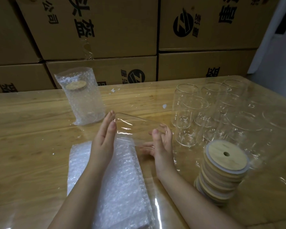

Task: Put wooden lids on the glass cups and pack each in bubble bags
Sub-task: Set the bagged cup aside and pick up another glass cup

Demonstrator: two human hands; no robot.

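- Above the bubble bags (109, 179), a cup (135, 128) lies sideways between both hands.
- Left hand (104, 138) presses one end, fingers straight.
- Right hand (160, 146) grips the other end.
- Bagged cup (82, 96) stands behind on the left; empty cups (205, 104) and stacked lids (224, 171) sit to the right.

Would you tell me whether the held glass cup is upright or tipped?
Tipped: the clear glass cup lies sideways between the left hand and right hand.

One clear, lidless glass cup (135, 129) is held on its side above a flat pile of bubble bags (109, 179). Empty glass cups (210, 109) stand upright at the right, behind a leaning stack of holed wooden lids (224, 164). A lidded, bagged cup (82, 100) stands rear left.
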